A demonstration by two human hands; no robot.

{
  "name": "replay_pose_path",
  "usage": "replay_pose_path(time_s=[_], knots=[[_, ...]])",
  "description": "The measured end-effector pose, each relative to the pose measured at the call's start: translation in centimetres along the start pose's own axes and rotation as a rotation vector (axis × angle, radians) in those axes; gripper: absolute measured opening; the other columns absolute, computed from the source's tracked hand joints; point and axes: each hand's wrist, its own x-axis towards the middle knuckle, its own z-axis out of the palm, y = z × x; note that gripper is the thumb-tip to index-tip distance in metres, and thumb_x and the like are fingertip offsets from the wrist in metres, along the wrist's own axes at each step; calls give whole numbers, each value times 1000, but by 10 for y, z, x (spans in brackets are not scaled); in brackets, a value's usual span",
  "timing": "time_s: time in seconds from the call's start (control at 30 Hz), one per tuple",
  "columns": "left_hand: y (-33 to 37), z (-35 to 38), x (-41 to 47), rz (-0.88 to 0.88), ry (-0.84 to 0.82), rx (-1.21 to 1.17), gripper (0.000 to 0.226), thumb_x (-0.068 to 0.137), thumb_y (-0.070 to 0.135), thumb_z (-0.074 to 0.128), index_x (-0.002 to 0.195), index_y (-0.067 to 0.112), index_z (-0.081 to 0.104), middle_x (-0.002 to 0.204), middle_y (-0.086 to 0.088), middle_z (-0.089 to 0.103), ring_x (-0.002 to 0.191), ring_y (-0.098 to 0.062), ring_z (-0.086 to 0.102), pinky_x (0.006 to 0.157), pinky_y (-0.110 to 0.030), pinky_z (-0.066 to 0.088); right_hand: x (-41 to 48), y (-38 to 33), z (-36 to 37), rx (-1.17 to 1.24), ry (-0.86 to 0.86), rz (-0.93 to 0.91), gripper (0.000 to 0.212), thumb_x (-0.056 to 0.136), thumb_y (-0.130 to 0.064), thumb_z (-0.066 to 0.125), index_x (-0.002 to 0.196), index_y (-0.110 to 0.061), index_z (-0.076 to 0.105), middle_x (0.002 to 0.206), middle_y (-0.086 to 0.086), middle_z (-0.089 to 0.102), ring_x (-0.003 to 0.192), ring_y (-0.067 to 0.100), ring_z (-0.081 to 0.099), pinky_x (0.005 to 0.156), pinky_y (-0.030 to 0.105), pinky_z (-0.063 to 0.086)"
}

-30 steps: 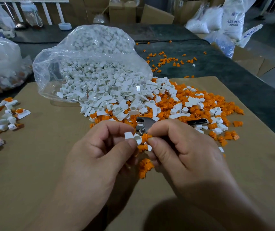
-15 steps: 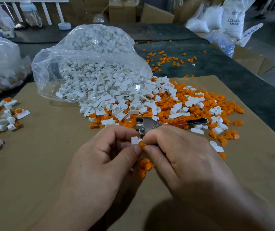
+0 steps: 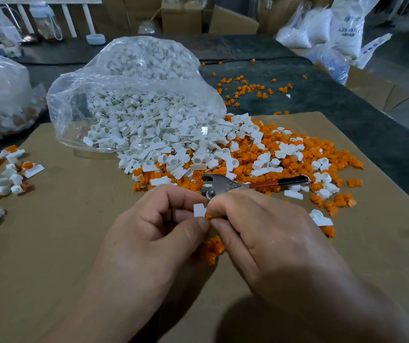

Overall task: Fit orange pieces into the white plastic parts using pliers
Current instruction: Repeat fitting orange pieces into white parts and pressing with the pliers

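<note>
1. Left hand [image 3: 154,231]: fingers curled, thumb and forefinger pinched on a small white plastic part [image 3: 199,210], held above the brown cardboard sheet [image 3: 62,243].
2. Right hand [image 3: 267,231]: fingers curled, thumb and forefinger tips closed on a small orange plastic piece [image 3: 207,215], which sits against the right edge of the white part. Only a sliver of it shows.
3. The two hands meet fingertip to fingertip at the middle of the sheet.
4. Directly beneath them lies a small cluster of orange pieces [image 3: 213,248].
5. Metal pliers with a red-and-black handle [image 3: 223,184] lie just behind the right hand's knuckles, handle pointing right. Contact with the hand cannot be determined.
6. Open room: bare cardboard to the left of the hands and towards the near edge.
7. Beyond the pliers, a mixed heap of loose white parts and orange pieces [image 3: 235,154] spills from a clear plastic bag of white parts [image 3: 136,95].
8. One white part [image 3: 321,219] lies alone, just right of the right hand.
9. Far left: a group of white parts with orange inserts [image 3: 12,169].
10. Dark tabletop [image 3: 347,100] past the sheet's far edge carries scattered orange pieces [image 3: 248,87].
</note>
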Motion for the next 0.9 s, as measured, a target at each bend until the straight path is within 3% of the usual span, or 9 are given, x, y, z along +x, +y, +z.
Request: replay_pose_path(time_s=[0.13, 0.23, 0.3, 0.37, 0.47, 0.6, 0.73, 0.9], knots=[[-1, -1, 1, -7, 14, 7, 31, 61, 45, 74, 90, 34, 75, 65, 2, 70, 55, -11, 64, 51, -23, 52, -2, 1, -2, 17, 74, -30, 17, 87, -20, 56, 104, -19, 61, 94, -1, 61, 80, 18, 60, 61, 37, 55], [-3, -4, 4, -24, 51, 31, 29, 63, 40, 77, 91, 35, 74, 63, 4, 66, 53, -9, 62, 49, -20, 51, -5, 17, -10, -146, 132, 50, 35, 89, -34, 57, 122, -22, 56, 118, -2, 54, 109, 18, 50, 91, 31, 44], [-5, -7, 6, -31, 67, 31, 26, 64, 37, 76, 90, 37, 74, 63, 3, 66, 54, -10, 64, 48, -19, 51, -4, 31, -17, -282, 10, 194, 54, 90, -48, 53, 137, -26, 40, 139, -3, 39, 131, 17, 31, 107, 35, 32], [-6, -10, 7, -31, 80, 8, 29, 61, 44, 73, 89, 37, 74, 65, 2, 66, 56, -12, 66, 49, -22, 51, -6, 44, -19, -342, -133, 295, 72, 85, -62, 43, 145, -32, 17, 149, -6, 20, 140, 14, 14, 115, 37, 21], [-6, -10, 8, -30, 90, 9, 31, 59, 47, 70, 88, 37, 74, 64, 3, 65, 56, -12, 66, 49, -22, 51, -10, 52, -16, -404, -242, 296, 76, 82, -70, 26, 147, -34, 10, 151, -9, 22, 139, 13, 16, 115, 34, 15], [-4, -9, 8, -38, 84, 9, 29, 60, 44, 73, 88, 36, 74, 64, 2, 65, 57, -11, 65, 48, -21, 51, -6, 56, -18, -433, -262, 274, 78, 77, -73, 19, 146, -36, 16, 144, -14, 32, 129, 11, 25, 108, 33, 23], [-5, -8, 9, -50, 86, -21, 21, 69, 27, 73, 89, 35, 75, 65, -1, 66, 57, -11, 65, 48, -21, 51, -3, 57, -19, -434, -289, 276, 75, 76, -72, 23, 143, -37, 22, 134, -14, 41, 117, 12, 31, 101, 34, 27], [-5, -9, 10, -36, 76, -54, 28, 61, 35, 78, 89, 32, 75, 66, -1, 66, 58, -12, 65, 48, -22, 51, 3, 48, -19, -510, -229, 299, 47, 82, -51, 41, 124, -32, 45, 105, -8, 51, 99, 16, 41, 91, 35, 30]])
